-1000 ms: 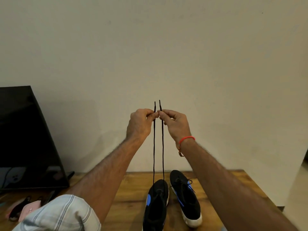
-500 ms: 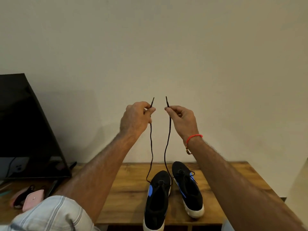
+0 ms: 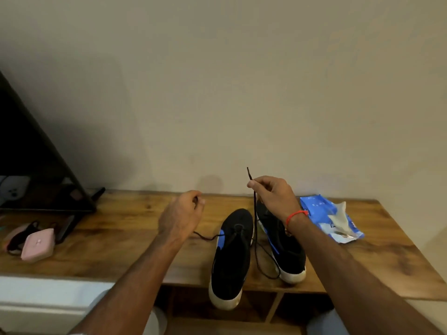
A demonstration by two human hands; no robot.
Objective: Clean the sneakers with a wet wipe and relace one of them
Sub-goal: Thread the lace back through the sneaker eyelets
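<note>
Two black sneakers with blue marks and white soles stand side by side on the wooden table (image 3: 125,240). The left sneaker (image 3: 231,257) overhangs the front edge with its heel; the right sneaker (image 3: 284,247) is partly hidden behind my right forearm. A black lace (image 3: 254,228) runs through the left sneaker's lower eyelets. My right hand (image 3: 271,192) pinches one lace end above the shoes, its tip sticking up. My left hand (image 3: 182,215), lower and left of the shoes, grips the other end, which trails slack across the table.
A blue wet-wipe pack (image 3: 331,220) with a white wipe sticking out lies right of the sneakers. A dark screen (image 3: 31,165) leans at the far left, with a pink case (image 3: 38,244) and a black strap in front of it. A wall stands right behind the table.
Both hands came down from in front of the wall toward the table and moved apart. The lace, held taut before, now hangs slack. The view has tilted down, showing the wipe pack.
</note>
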